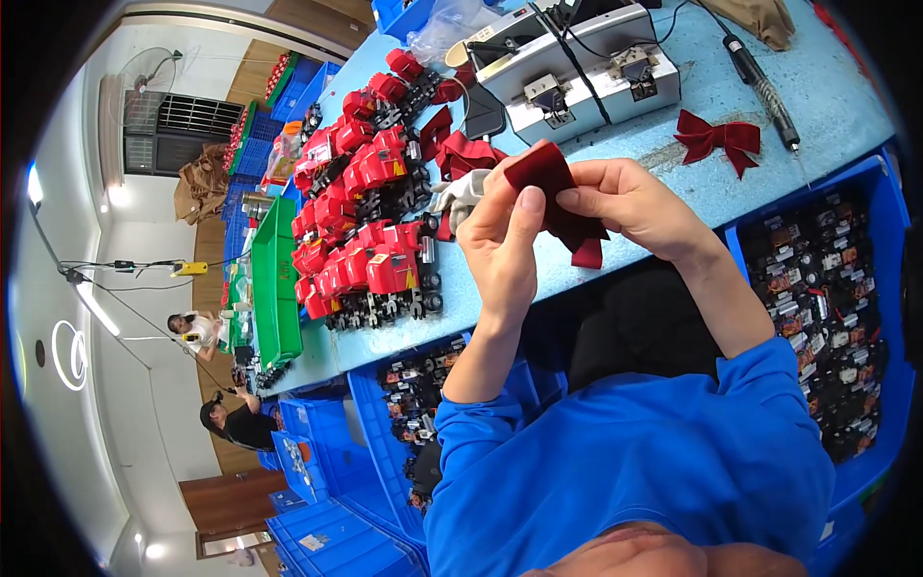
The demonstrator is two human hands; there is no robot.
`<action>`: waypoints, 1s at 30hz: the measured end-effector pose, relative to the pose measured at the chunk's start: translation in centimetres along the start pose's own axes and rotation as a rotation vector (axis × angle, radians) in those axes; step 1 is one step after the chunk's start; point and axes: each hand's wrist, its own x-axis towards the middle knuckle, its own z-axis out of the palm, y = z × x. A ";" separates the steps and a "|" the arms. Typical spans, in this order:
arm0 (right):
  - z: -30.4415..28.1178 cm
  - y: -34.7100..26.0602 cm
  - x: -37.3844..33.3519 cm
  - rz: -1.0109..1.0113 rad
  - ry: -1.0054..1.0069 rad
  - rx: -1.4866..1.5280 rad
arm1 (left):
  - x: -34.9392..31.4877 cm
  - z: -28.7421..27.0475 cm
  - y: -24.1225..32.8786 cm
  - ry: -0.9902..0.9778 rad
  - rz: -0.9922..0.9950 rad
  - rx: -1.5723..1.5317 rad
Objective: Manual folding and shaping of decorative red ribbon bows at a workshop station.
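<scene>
My left hand (507,248) pinches a piece of dark red velvet ribbon (540,174) between thumb and fingers. From the other side, my right hand (630,204) grips the same ribbon, thumb pressed against its edge. Its lower folds hang beneath my fingers, just over the table's near edge; whether it is tied into a bow is hidden. A finished-looking red velvet bow (716,140) lies flat on the blue table to the right. Behind my left hand are more red ribbon pieces (463,156) and a whitish glove (458,198).
Rows of red toy trucks (336,213) cover the table's left side, beside a green tray (276,279). A silver metal box (586,106) and a powered screwdriver (766,91) stand at the back. Blue bins (889,288) of black parts flank me. Two people are farther left.
</scene>
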 end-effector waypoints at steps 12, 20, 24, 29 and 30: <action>0.2 -0.5 -0.4 0.003 -0.027 -0.104 | 0.4 0.1 0.8 -0.023 -0.057 0.066; 0.5 -1.2 -0.5 0.012 0.002 -0.077 | 0.2 -0.1 1.3 -0.038 -0.053 -0.010; 0.4 -1.4 -0.6 -0.019 -0.018 -0.039 | 0.3 -0.1 1.6 -0.038 -0.076 -0.089; 0.3 -1.0 -0.5 -0.048 0.008 -0.052 | 0.3 -0.1 1.8 -0.066 -0.071 -0.116; 0.4 -1.0 -0.5 -0.052 -0.007 -0.027 | 0.3 0.0 1.7 -0.067 -0.071 -0.114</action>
